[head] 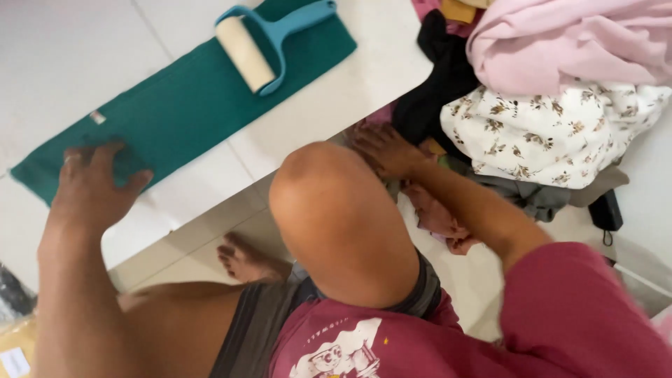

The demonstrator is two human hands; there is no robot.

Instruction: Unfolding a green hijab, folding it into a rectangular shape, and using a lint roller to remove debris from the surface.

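On the white tiled floor (63,63), left hand (94,185) splays flat on teal cloth (189,105); right hand (385,150) fingers spread into the soft clothes pile (553,133).

Maroon short-sleeved t-shirt (581,315) with white cartoon print (343,353) on the chest. Dark grey-olive shorts (259,322). Arms bare, legs bare, feet bare. No rings, watch or bands visible on either wrist.

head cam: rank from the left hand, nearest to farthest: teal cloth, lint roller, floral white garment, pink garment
1. teal cloth: directly under the left hand, at its near end.
2. lint roller: up the cloth, on its far end.
3. floral white garment: in the pile at right.
4. pink garment: top right, above the floral one.
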